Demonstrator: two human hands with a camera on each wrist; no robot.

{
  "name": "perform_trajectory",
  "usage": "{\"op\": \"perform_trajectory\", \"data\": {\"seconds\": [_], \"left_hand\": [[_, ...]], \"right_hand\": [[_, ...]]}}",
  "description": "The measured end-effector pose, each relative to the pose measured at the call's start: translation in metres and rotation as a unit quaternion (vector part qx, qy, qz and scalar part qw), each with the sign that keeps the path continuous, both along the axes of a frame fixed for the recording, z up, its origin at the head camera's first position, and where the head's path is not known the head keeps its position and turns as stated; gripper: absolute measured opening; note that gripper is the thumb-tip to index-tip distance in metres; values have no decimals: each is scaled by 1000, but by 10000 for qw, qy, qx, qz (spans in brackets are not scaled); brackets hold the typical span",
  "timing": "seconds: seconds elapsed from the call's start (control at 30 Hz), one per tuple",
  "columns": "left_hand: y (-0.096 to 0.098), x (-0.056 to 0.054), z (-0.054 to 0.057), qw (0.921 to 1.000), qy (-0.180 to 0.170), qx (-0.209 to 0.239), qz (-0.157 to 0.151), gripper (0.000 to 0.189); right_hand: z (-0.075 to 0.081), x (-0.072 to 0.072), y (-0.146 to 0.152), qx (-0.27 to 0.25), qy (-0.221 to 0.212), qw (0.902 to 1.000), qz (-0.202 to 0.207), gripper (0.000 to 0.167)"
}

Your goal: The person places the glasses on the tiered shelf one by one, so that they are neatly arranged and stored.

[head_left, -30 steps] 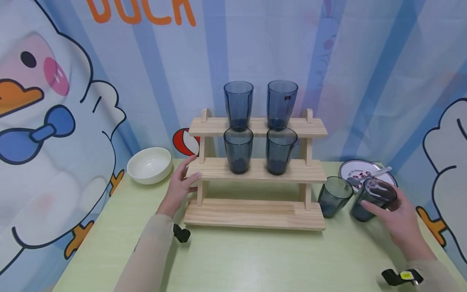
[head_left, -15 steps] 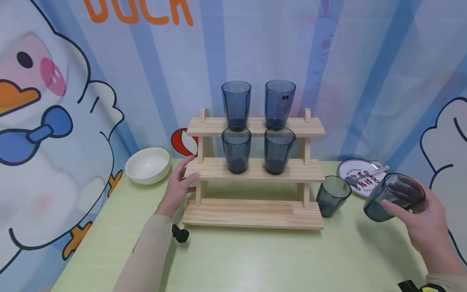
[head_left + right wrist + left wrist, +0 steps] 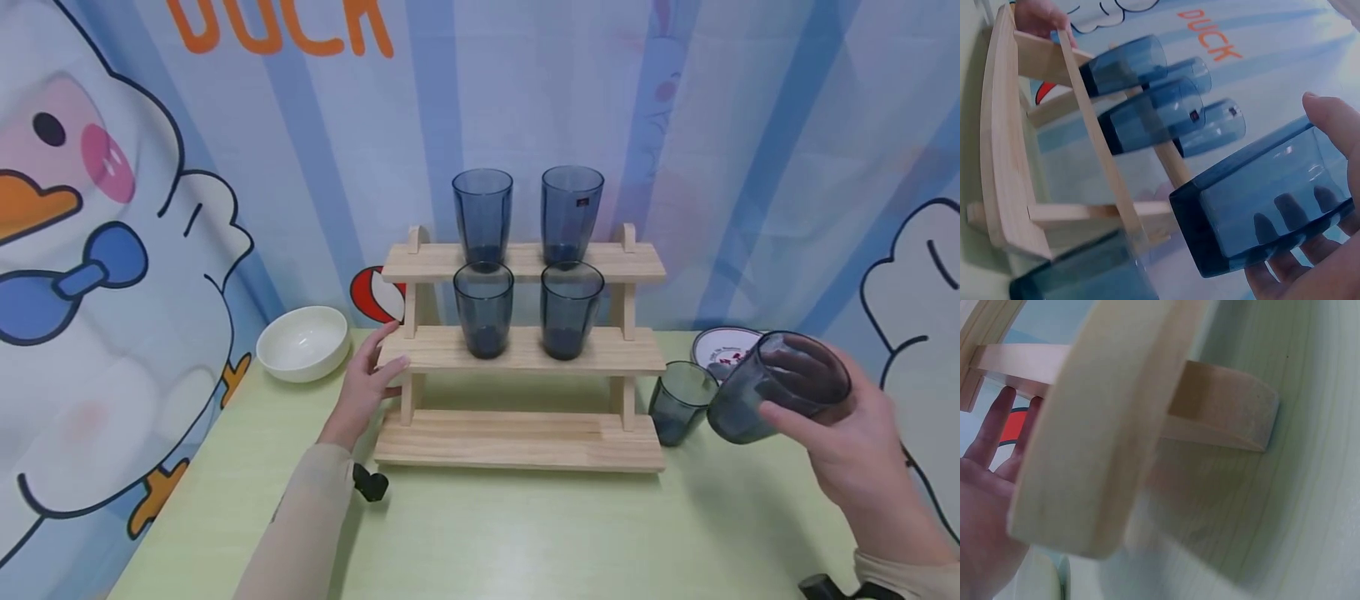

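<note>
My right hand grips a tinted blue-grey glass tumbler, tilted and held above the table. In the right wrist view, its fingertips show through the glass, with the thumb on the other side. My left hand holds the left end of the three-tier wooden display rack at its middle board, thumb in front and fingers behind. Two tumblers stand on the top board, one a glass. On the middle board stand two more, one a glass. The bottom board bears nothing.
Another tumbler stands on the table against the rack's right side. Behind it lies a printed plate, partly hidden by the held glass. A white bowl sits at the back left, before a duck-print curtain.
My right hand has lifted the tumbler off the table beside the plate, moved right, then come back left with it tilted. The left hand stays on the rack.
</note>
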State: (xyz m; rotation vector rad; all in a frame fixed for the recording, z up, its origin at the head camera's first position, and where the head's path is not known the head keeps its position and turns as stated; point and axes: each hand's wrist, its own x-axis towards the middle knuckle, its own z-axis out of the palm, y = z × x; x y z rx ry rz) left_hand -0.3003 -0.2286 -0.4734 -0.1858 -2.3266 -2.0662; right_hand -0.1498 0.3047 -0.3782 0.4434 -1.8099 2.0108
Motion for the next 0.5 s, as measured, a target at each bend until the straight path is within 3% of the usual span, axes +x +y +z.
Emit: {"op": "perform_trajectory", "data": {"seconds": [0.2, 0.5], "left_hand": [[0, 0, 1, 10000, -8, 69, -10, 65], [0, -1, 0, 10000, 31, 89, -31, 64]], "right_hand": [[9, -6, -22, 117, 49, 9990, 422, 75], [13, -16, -55, 634, -129, 9956, 673, 78]]}}
